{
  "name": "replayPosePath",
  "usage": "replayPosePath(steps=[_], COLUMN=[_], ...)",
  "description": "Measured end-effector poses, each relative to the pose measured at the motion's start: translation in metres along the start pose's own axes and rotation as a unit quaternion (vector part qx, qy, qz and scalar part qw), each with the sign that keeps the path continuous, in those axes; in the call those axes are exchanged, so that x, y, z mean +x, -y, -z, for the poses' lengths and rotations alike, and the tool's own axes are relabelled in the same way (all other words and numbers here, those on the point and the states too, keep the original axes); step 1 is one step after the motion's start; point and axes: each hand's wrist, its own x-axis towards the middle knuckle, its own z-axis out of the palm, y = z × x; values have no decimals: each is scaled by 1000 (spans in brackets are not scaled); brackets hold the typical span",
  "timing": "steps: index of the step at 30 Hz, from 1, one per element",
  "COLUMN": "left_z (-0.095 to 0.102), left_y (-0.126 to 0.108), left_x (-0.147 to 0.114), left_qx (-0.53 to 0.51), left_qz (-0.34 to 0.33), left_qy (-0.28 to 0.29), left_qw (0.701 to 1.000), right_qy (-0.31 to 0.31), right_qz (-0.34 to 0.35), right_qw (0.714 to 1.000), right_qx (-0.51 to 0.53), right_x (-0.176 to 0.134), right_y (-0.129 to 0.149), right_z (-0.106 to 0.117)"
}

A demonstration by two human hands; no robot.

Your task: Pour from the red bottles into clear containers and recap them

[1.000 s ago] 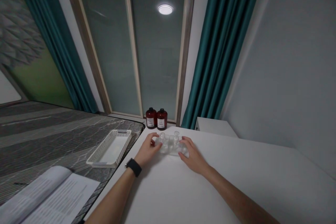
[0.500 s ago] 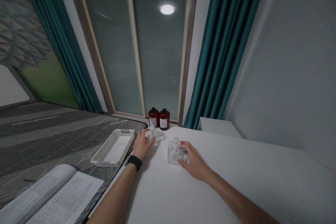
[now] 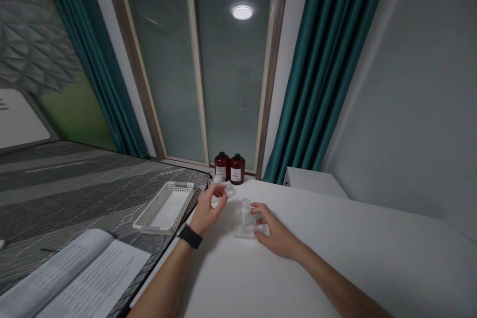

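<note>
A clear square glass bottle (image 3: 242, 226) with a round stopper stands upright on the white table (image 3: 238, 278). My right hand (image 3: 276, 233) is around its right side, with thumb and fingers curved against the glass. Left of that bottle, my left hand (image 3: 208, 211) is raised above the table, its fingers bent and apart from the thumb, with nothing visible in it. Just behind the left fingers is a second clear glass bottle (image 3: 229, 190), partly hidden by that hand.
Two dark red bottles (image 3: 237, 171) with black caps and white labels stand at the table's far edge. On the grey striped surface to the left are a white basket (image 3: 171, 231) and an open book (image 3: 97, 273). A white cabinet (image 3: 316, 181) stands behind the table.
My left hand has come away from the rear glass bottle toward me. The nearer glass bottle has shifted slightly left and nearer, along with my right hand. The view has turned a little left.
</note>
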Motion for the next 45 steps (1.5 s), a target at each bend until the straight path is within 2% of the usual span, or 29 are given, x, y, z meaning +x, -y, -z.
replayPosePath(steps=[2,3,5,8,14,20,30,34,38,45], left_z=[-3,-5,-8,-10,-8,-5,-5,-4,-3,-2], left_y=[-4,-4,-1,2,-1,-6,-8,-10,-13,-15], left_x=[-4,-5,-7,-7,-6,-6,-6,-7,-7,-6], left_qx=[-49,-60,-46,-6,10,10,15,14,25,23], left_qz=[-6,-8,-14,-14,4,22,69,83,94,91], left_qy=[143,193,237,248,258,259,282,286,293,299], left_qw=[988,979,970,969,966,966,957,955,951,950], right_qy=[1,0,-5,-27,-123,-176,-302,-306,-280,-236], right_qz=[3,1,-7,-18,-62,-75,-56,-61,-70,-72], right_qw=[1000,999,997,996,990,981,951,950,957,965], right_qx=[28,43,75,87,23,-13,-35,-11,32,85], right_x=[1,2,4,7,31,86,179,203,217,215], right_y=[0,0,-1,-8,-39,-61,-62,-64,-71,-79], right_z=[0,-1,-4,-8,-14,-21,-22,-22,-23,-17])
